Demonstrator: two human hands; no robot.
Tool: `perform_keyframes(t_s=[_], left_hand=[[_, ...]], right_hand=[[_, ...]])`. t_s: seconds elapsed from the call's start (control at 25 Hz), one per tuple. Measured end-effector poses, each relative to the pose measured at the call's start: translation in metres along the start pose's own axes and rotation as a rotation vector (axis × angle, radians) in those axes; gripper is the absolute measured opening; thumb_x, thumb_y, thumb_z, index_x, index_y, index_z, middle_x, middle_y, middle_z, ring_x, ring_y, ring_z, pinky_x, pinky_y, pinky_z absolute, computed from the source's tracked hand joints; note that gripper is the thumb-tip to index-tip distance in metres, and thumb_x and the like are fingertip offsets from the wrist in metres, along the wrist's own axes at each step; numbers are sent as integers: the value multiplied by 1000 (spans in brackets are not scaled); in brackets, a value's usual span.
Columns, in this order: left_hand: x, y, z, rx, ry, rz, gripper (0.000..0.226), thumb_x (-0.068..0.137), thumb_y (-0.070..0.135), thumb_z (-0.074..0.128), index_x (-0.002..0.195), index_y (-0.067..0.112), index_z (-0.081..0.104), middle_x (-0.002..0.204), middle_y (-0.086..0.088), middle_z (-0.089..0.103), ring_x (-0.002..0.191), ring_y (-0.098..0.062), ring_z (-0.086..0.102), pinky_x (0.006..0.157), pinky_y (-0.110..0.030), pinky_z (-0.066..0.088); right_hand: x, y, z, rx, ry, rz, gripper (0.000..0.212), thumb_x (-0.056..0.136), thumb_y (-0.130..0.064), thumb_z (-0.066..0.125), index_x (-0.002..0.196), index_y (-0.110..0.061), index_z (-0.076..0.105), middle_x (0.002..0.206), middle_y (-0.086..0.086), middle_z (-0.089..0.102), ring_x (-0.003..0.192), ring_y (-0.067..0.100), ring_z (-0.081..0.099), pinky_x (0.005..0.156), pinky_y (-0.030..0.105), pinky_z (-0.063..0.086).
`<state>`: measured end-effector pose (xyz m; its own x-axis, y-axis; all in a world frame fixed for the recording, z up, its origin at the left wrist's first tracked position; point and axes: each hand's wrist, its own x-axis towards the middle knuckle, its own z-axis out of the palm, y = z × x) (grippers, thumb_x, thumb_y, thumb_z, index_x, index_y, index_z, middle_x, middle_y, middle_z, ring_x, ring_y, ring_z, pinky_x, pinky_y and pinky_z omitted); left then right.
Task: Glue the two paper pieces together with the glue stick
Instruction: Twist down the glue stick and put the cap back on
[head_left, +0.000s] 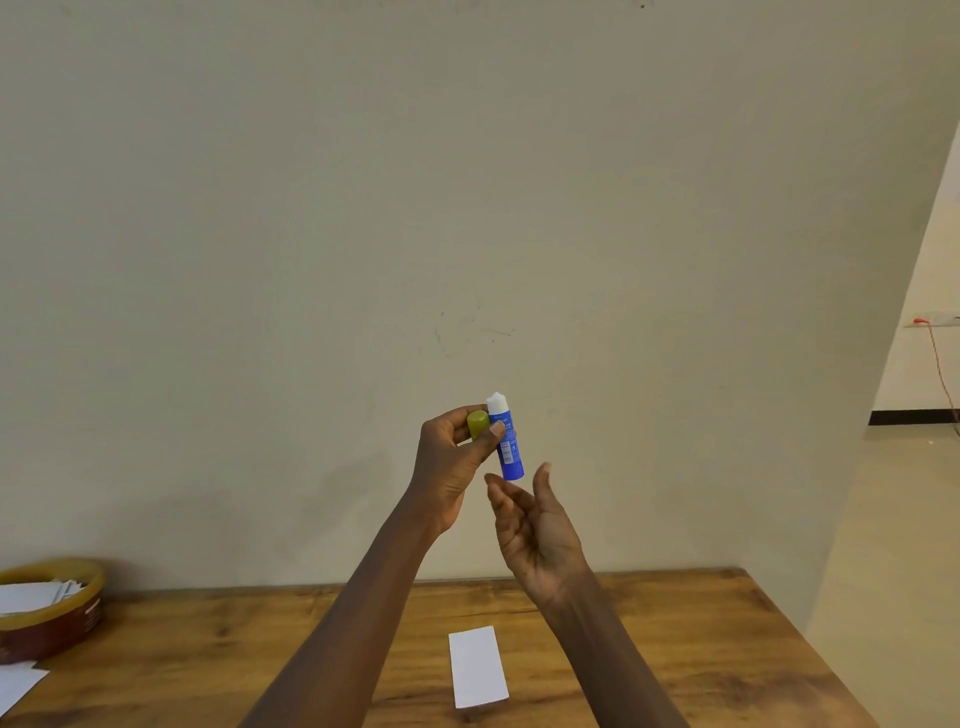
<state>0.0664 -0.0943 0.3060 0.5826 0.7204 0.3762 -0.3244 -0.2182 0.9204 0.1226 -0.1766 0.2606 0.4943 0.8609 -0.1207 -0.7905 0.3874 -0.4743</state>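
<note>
My left hand (453, 462) is raised in front of the wall and grips an upright blue glue stick (508, 447), whose white glue tip shows at the top. The same hand also holds the yellow-green cap (477, 422) between its fingers. Just below the stick's base is my right hand (535, 525), palm up with fingers apart and holding nothing. A white rectangular paper piece (478, 666) lies flat on the wooden table (675, 649) beneath my arms.
At the far left stands a round brown tub (52, 618) with a yellow rim and white paper slips inside. Another white sheet (18, 683) lies at the left edge. The table's right edge drops to a pale floor.
</note>
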Motion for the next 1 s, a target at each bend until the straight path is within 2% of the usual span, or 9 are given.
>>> perform_keyframes(t_s=[0.12, 0.24, 0.32, 0.44, 0.52, 0.68, 0.76, 0.84, 1.0], left_hand=[[-2, 1, 1, 16, -19, 13, 16, 83, 5, 58, 100, 5, 59, 101, -15, 63, 95, -28, 60, 78, -25, 52], [-3, 2, 3, 14, -16, 7, 18, 83, 5, 58, 101, 2, 59, 102, -18, 62, 96, -31, 59, 82, -31, 51], [-3, 3, 4, -3, -12, 3, 16, 82, 4, 59, 97, 3, 59, 98, -17, 62, 94, -29, 59, 85, -35, 50], [-2, 6, 3, -16, -13, 3, 14, 82, 3, 59, 96, 3, 59, 97, -17, 61, 92, -28, 58, 82, -31, 50], [-2, 6, 2, -6, -16, 2, 15, 83, 4, 58, 98, 2, 59, 99, -17, 62, 94, -28, 59, 82, -29, 50], [-4, 8, 3, -2, -26, 2, 13, 83, 4, 57, 96, 3, 58, 98, -16, 62, 93, -29, 59, 81, -29, 51], [-5, 8, 3, 14, -13, -2, 13, 83, 4, 57, 96, 4, 58, 95, -14, 62, 91, -27, 59, 78, -26, 51], [-5, 8, 1, 18, -5, -6, 18, 83, 3, 57, 101, 0, 58, 97, -15, 61, 92, -27, 58, 79, -27, 50], [-6, 8, -3, 52, -1, -5, 19, 84, 5, 57, 101, -1, 58, 102, -19, 62, 96, -30, 60, 81, -29, 51]], right_hand=[[-1, 0, -1, 169, -25, -16, 24, 86, -19, 50, 95, 2, 58, 61, 16, 71, 50, 13, 68, 43, 19, 55], [1, 5, -3, 103, -54, -144, 16, 84, -2, 50, 97, -3, 58, 84, 17, 69, 71, 20, 70, 55, 24, 59], [0, 5, -3, 64, -64, -133, 17, 80, -10, 57, 96, -3, 60, 87, 15, 68, 78, 22, 68, 59, 28, 60], [-2, 0, -1, 56, -37, -23, 41, 78, -39, 58, 84, 1, 64, 66, 13, 72, 56, 15, 69, 46, 20, 56], [0, -1, -2, 36, -15, -39, 30, 81, -31, 55, 85, -2, 62, 58, 10, 70, 46, 10, 65, 42, 17, 54], [4, 8, -4, 73, -73, -150, 19, 76, -6, 58, 95, -6, 59, 84, 14, 68, 67, 16, 70, 58, 24, 59], [0, 7, -2, 65, -87, -98, 31, 74, -22, 62, 99, -4, 59, 86, 15, 69, 73, 19, 70, 60, 27, 59], [0, 5, -1, 35, -55, -25, 46, 75, -42, 59, 91, 0, 64, 74, 14, 73, 62, 18, 70, 53, 23, 59], [-2, 4, 2, 30, -25, -94, 23, 77, -22, 59, 92, -4, 63, 63, 11, 72, 53, 13, 68, 48, 19, 57]])
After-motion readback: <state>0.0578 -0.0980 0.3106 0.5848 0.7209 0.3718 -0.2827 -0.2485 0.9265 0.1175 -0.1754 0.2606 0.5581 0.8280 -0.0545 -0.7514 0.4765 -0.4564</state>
